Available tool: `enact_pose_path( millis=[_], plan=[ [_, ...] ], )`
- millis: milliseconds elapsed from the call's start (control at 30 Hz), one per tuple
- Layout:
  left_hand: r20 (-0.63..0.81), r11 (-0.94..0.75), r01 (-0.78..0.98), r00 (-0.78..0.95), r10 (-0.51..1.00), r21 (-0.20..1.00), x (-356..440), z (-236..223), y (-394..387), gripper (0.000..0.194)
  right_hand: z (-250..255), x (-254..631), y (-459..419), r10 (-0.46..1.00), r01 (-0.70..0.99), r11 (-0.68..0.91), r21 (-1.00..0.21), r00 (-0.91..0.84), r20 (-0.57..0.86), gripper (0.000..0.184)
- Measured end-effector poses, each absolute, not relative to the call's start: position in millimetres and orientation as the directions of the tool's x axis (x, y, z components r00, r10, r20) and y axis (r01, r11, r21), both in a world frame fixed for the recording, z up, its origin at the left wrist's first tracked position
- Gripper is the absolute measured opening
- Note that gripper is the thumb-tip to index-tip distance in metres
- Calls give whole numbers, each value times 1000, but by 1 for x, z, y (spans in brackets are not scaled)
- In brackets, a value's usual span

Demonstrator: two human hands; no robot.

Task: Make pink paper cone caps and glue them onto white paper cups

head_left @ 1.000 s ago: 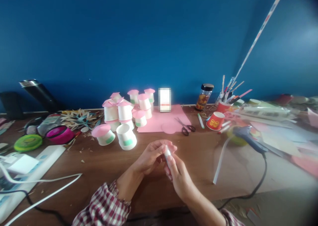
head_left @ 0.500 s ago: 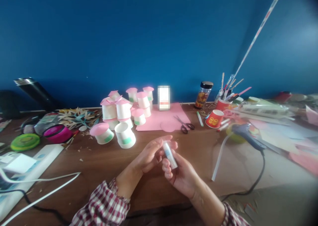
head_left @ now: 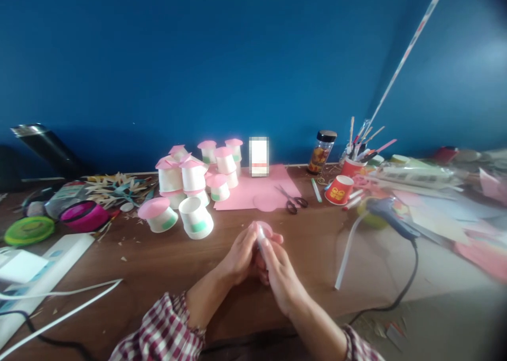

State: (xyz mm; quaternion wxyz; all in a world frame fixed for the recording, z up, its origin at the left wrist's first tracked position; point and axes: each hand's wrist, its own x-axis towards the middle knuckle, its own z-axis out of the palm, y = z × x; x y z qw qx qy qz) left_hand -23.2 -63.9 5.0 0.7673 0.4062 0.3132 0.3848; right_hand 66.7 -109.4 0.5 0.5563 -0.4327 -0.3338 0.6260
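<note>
Close together over the front of the table, my two hands meet around a white glue stick (head_left: 260, 235). My right hand (head_left: 284, 277) is closed on its body, thumb lying along it. My left hand (head_left: 240, 257) is curled beside the stick's upper end. A small rounded pink paper piece (head_left: 266, 226) shows between the fingers, seemingly held by the left hand; fingers hide most of it. Beyond them, an uncapped white paper cup stack (head_left: 195, 217) and a pink-topped cup (head_left: 157, 215) stand to the left. Scissors (head_left: 291, 200) lie near a pink paper circle (head_left: 266, 202).
Several pink-roofed cups (head_left: 193, 177) stand behind on the left, by a pink sheet (head_left: 277, 178). At the right are a red cup (head_left: 339, 190), a jar (head_left: 322, 152) and a glue gun (head_left: 388, 213) with its cord. A power strip (head_left: 65, 260) lies left.
My hands have come closer together, and the glue stick is now mostly covered by my right thumb and fingers. The pink piece shows more clearly. The view has shifted slightly.
</note>
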Motion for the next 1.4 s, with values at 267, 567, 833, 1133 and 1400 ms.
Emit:
enact_pose_path(
  millis=[267,567,833,1133,1400],
  plan=[
    [-211,335,-304,374,903,892,-5,14,-76,43,2,56,-123,966,-320,3,-947,246,-80,47],
    [-254,210,-557,0,967,803,-22,50,-51,36,-9,59,-177,938,-412,-184,-893,199,-285,48],
    [39,-21,-92,205,978,996,-43,51,-59,41,-12,97,-177,950,-441,-166,-882,167,-263,45],
    [206,-451,397,523,827,799,12,-1,-48,29,3,121,-174,973,-254,-37,-967,211,-92,35],
    [333,-653,544,575,747,527,69,-3,-26,19,-2,139,-174,940,-249,-13,-968,327,-97,34]
  ],
)
